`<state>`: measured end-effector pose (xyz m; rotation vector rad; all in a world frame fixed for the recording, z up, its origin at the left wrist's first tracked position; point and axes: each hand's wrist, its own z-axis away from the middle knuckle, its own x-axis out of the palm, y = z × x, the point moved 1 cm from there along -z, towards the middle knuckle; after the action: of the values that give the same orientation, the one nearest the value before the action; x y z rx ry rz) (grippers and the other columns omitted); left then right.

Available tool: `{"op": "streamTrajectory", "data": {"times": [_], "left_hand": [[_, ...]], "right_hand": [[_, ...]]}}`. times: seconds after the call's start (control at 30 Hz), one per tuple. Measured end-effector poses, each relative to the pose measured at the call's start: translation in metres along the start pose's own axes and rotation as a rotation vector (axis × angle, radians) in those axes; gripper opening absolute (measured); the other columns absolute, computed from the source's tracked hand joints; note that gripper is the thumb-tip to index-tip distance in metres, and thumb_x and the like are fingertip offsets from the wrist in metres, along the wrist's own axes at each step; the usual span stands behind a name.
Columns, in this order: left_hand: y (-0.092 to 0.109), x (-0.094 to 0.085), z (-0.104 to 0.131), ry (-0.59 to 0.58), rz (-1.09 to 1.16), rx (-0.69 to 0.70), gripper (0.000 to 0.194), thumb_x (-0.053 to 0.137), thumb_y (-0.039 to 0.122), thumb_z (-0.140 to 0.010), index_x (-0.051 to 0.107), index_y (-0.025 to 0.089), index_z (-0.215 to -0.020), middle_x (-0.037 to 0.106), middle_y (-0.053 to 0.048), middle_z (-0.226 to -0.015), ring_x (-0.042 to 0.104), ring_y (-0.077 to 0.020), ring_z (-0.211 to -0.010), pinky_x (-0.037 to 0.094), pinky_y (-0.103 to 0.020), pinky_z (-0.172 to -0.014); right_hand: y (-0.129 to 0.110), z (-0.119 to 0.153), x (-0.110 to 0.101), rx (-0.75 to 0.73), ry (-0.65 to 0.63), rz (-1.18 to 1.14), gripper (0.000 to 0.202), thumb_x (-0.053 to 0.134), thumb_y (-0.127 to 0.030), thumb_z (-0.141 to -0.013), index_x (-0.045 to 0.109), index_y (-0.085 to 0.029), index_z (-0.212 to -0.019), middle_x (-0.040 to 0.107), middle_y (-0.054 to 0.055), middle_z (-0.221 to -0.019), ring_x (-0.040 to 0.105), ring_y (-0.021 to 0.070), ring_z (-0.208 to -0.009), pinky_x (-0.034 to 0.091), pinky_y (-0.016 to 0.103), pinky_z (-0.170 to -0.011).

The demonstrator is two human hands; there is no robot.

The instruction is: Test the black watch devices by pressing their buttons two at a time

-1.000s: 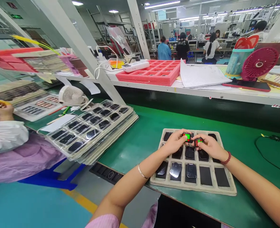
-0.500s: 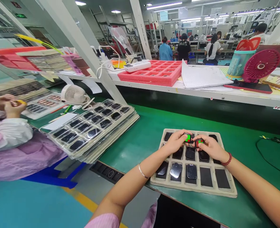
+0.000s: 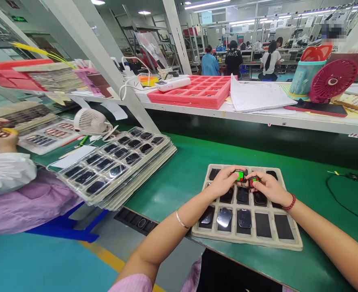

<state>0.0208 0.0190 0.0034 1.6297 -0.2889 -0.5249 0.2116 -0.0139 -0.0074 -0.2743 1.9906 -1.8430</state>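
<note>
Left hand: the left hand (image 3: 226, 182) is hovering over the far rows of a beige foam tray (image 3: 288, 243), fingers curled shut around a small dark part with a green and red face (image 3: 239, 175), pinching it at the fingertips.
Right hand: the right hand (image 3: 265, 188), wearing a red bead bracelet (image 3: 289, 202) at the wrist, is closing its fingers on a second small part with a red and green face (image 3: 253, 180), just beside the first.
Parts: the two small pieces are being held close together above the tray's back row, nearly touching.
Tray: the tray is lying on the green table (image 3: 194, 162) near its front edge, several pockets holding dark glossy pieces (image 3: 244, 218), others showing only flat black.
Nearby: a stack of clear blister trays (image 3: 118, 162) full of dark pieces is sitting to the left on the table, with a small white fan (image 3: 89, 121) behind it.
Co-worker: a person in a pink sleeve (image 3: 8, 170) is working at the far left, hand (image 3: 1, 138) raised.
Shelf: a red compartment tray (image 3: 197, 93), loose papers (image 3: 258, 97) and a red desk fan (image 3: 331, 81) are resting on the raised shelf behind.
</note>
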Motion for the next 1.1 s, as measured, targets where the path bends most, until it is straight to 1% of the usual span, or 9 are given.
{"op": "streamTrajectory", "data": {"times": [0.1, 0.23, 0.33, 0.47, 0.6, 0.7, 0.83, 1.0, 1.1], "left_hand": [[0.001, 0.001, 0.000, -0.012, 0.056, 0.002, 0.029, 0.046, 0.022, -0.082, 0.060, 0.016, -0.108, 0.061, -0.006, -0.107, 0.056, -0.0090, -0.062, 0.043, -0.019, -0.053], [0.001, 0.001, 0.001, 0.010, 0.009, -0.021, 0.030, 0.044, 0.020, -0.082, 0.061, 0.017, -0.107, 0.062, -0.005, -0.099, 0.052, -0.0067, -0.054, 0.040, -0.018, -0.050], [0.001, 0.000, 0.001, 0.016, -0.003, -0.025, 0.030, 0.044, 0.021, -0.083, 0.061, 0.017, -0.107, 0.063, -0.005, -0.097, 0.055, -0.0081, -0.057, 0.041, -0.018, -0.050], [0.001, 0.002, 0.000, -0.008, 0.070, 0.014, 0.029, 0.047, 0.018, -0.080, 0.061, 0.017, -0.106, 0.062, -0.005, -0.104, 0.058, -0.0093, -0.064, 0.047, -0.019, -0.056], [-0.002, 0.004, -0.001, -0.017, 0.117, 0.028, 0.032, 0.049, 0.014, -0.077, 0.059, 0.016, -0.107, 0.061, -0.006, -0.108, 0.060, -0.0104, -0.067, 0.051, -0.023, -0.064], [-0.005, 0.004, -0.001, -0.019, 0.115, 0.014, 0.035, 0.048, 0.010, -0.075, 0.058, 0.016, -0.109, 0.059, -0.007, -0.113, 0.061, -0.0103, -0.068, 0.052, -0.025, -0.070], [-0.007, 0.003, -0.001, -0.034, 0.094, -0.005, 0.036, 0.046, 0.010, -0.077, 0.057, 0.016, -0.111, 0.061, -0.007, -0.107, 0.061, -0.0101, -0.065, 0.051, -0.026, -0.071], [-0.011, 0.004, -0.002, -0.026, 0.117, 0.035, 0.039, 0.048, 0.009, -0.074, 0.057, 0.017, -0.110, 0.060, -0.007, -0.109, 0.061, -0.0136, -0.077, 0.053, -0.027, -0.073], [-0.012, 0.004, -0.003, -0.040, 0.129, 0.042, 0.041, 0.048, 0.007, -0.071, 0.057, 0.017, -0.109, 0.059, -0.007, -0.112, 0.061, -0.0145, -0.081, 0.053, -0.028, -0.076]], "right_hand": [[0.000, 0.000, 0.000, 0.001, 0.002, 0.003, 0.024, 0.052, -0.029, -0.085, 0.057, -0.018, -0.106, 0.063, 0.005, -0.092, 0.061, 0.0162, -0.077, 0.055, 0.032, -0.072], [0.000, 0.000, 0.000, 0.004, 0.007, 0.020, 0.023, 0.050, -0.029, -0.086, 0.056, -0.018, -0.105, 0.062, 0.005, -0.092, 0.061, 0.0148, -0.071, 0.055, 0.032, -0.072], [-0.001, 0.000, 0.000, -0.004, 0.004, 0.010, 0.022, 0.050, -0.030, -0.086, 0.057, -0.018, -0.103, 0.062, 0.005, -0.091, 0.061, 0.0151, -0.073, 0.055, 0.032, -0.072], [-0.003, 0.000, 0.001, 0.001, 0.012, 0.012, 0.023, 0.050, -0.031, -0.086, 0.057, -0.019, -0.105, 0.062, 0.004, -0.089, 0.061, 0.0150, -0.072, 0.055, 0.032, -0.071], [-0.004, 0.001, 0.003, -0.007, 0.019, 0.003, 0.022, 0.052, -0.030, -0.085, 0.057, -0.018, -0.103, 0.062, 0.005, -0.092, 0.061, 0.0163, -0.077, 0.055, 0.032, -0.072], [-0.004, 0.001, 0.003, -0.008, 0.009, -0.014, 0.022, 0.051, -0.029, -0.085, 0.057, -0.018, -0.103, 0.062, 0.005, -0.093, 0.061, 0.0162, -0.078, 0.055, 0.032, -0.071], [-0.003, 0.000, 0.002, -0.006, 0.012, 0.008, 0.022, 0.051, -0.027, -0.085, 0.057, -0.018, -0.104, 0.063, 0.005, -0.094, 0.061, 0.0169, -0.080, 0.055, 0.032, -0.072], [-0.002, 0.000, 0.001, -0.010, 0.009, 0.006, 0.023, 0.051, -0.028, -0.085, 0.057, -0.017, -0.104, 0.063, 0.005, -0.093, 0.061, 0.0157, -0.076, 0.056, 0.032, -0.071], [-0.002, 0.000, 0.002, -0.007, 0.012, 0.002, 0.023, 0.051, -0.029, -0.085, 0.058, -0.018, -0.104, 0.063, 0.005, -0.094, 0.061, 0.0166, -0.079, 0.056, 0.032, -0.071]]}}
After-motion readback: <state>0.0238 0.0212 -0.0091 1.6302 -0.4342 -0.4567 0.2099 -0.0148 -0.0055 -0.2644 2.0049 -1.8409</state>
